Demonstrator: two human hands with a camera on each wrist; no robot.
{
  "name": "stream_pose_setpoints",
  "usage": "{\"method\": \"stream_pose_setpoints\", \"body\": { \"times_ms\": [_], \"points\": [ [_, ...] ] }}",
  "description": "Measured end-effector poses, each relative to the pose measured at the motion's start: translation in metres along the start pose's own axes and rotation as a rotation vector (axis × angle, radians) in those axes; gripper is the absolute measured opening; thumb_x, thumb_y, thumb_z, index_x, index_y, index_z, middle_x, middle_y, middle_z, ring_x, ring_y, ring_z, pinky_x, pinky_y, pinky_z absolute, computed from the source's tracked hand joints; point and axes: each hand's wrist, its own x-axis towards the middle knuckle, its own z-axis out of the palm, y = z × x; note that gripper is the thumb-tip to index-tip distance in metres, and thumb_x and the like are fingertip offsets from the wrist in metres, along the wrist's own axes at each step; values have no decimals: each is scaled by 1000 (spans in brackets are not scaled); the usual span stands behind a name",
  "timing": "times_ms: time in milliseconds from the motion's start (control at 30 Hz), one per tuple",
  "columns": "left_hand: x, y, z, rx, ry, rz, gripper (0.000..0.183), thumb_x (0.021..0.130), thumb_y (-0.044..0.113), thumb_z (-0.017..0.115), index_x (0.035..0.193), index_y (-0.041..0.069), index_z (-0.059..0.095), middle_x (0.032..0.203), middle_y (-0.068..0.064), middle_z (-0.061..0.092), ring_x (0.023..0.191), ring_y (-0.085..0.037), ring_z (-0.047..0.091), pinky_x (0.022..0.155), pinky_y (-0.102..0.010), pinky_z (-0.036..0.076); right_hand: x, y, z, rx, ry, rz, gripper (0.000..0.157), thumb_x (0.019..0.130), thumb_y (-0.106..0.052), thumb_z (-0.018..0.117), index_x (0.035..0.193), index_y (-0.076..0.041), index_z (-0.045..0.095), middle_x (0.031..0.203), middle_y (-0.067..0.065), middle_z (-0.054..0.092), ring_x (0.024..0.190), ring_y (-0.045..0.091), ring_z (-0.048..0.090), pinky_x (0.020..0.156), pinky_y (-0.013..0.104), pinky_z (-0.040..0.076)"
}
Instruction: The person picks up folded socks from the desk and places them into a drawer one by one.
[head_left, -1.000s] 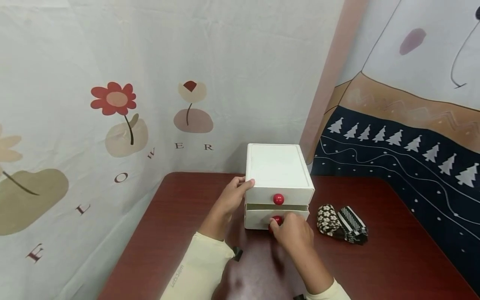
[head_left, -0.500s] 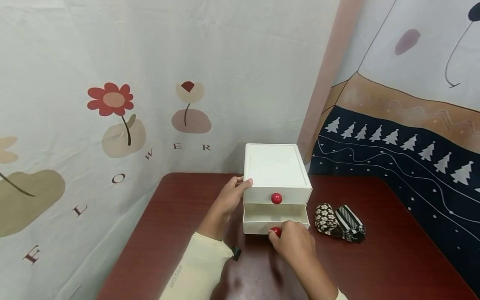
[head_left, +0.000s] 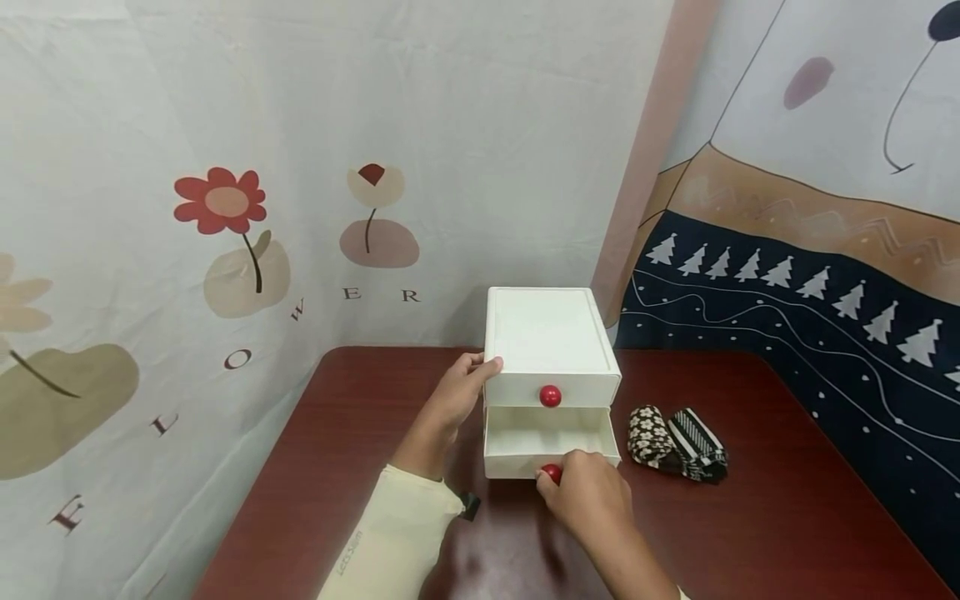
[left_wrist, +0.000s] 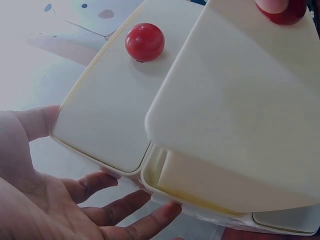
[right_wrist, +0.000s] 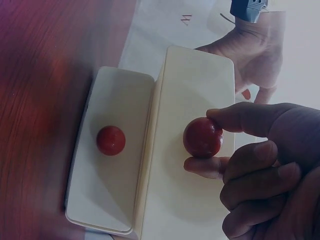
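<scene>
A white drawer cabinet (head_left: 551,329) stands toward the back of the table. Its top drawer, with a red knob (head_left: 551,396), is closed. The drawer beneath (head_left: 513,467) is pulled well out, and its visible inside is bare. My right hand (head_left: 588,496) pinches that drawer's round red knob (right_wrist: 202,137) between thumb and finger, the other fingers curled below. Another closed drawer (right_wrist: 110,95) with its own red knob shows lowest, in the right wrist view. My left hand (head_left: 459,392) rests on the cabinet's left side, fingers spread along it and thumb at the top front edge.
Two rolled patterned cloth pieces, sock-like, one floral (head_left: 651,437) and one striped (head_left: 699,446), lie right of the cabinet on the dark red table (head_left: 375,417). A printed curtain (head_left: 480,150) hangs behind the table, and a dark tree-patterned one (head_left: 795,317) on the right.
My right hand has pulled the drawer by its knob toward me, from a narrow gap to well out. The left hand has stayed at the cabinet's side. The view has shifted slightly.
</scene>
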Motion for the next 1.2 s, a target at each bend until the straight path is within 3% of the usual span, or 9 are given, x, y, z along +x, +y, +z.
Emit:
{"method": "stream_pose_setpoints", "body": {
  "times_ms": [333,700,867,1200],
  "points": [
    [-3,1,-1,4,0,2,61,108,45,62,155,7,51,154,-21,59,148,-42,53,129,-72,28,-5,1,-3,8,-21,8,55,88,-31,81,52,-23,40,59,-1,52,59,16,50,52,38,40],
    [-1,-1,0,13,-1,-1,61,108,46,62,155,8,51,156,-21,58,149,-42,52,128,-73,27,-8,5,-7,-8,-52,-6,57,89,-42,87,54,-21,47,64,0,58,63,17,54,56,44,45],
    [-1,-1,-1,6,-4,-3,62,108,46,62,155,8,51,156,-21,58,148,-43,52,128,-74,27,-8,15,-16,20,-127,-26,53,83,-45,94,56,-20,56,59,-4,56,62,17,52,57,41,42],
    [1,-2,-2,12,-2,-10,62,107,47,63,155,9,51,156,-20,58,148,-43,52,128,-75,26,-7,56,-33,14,-239,-11,39,79,-28,97,65,-21,61,67,-4,60,65,16,55,59,37,42]
  ]
}}
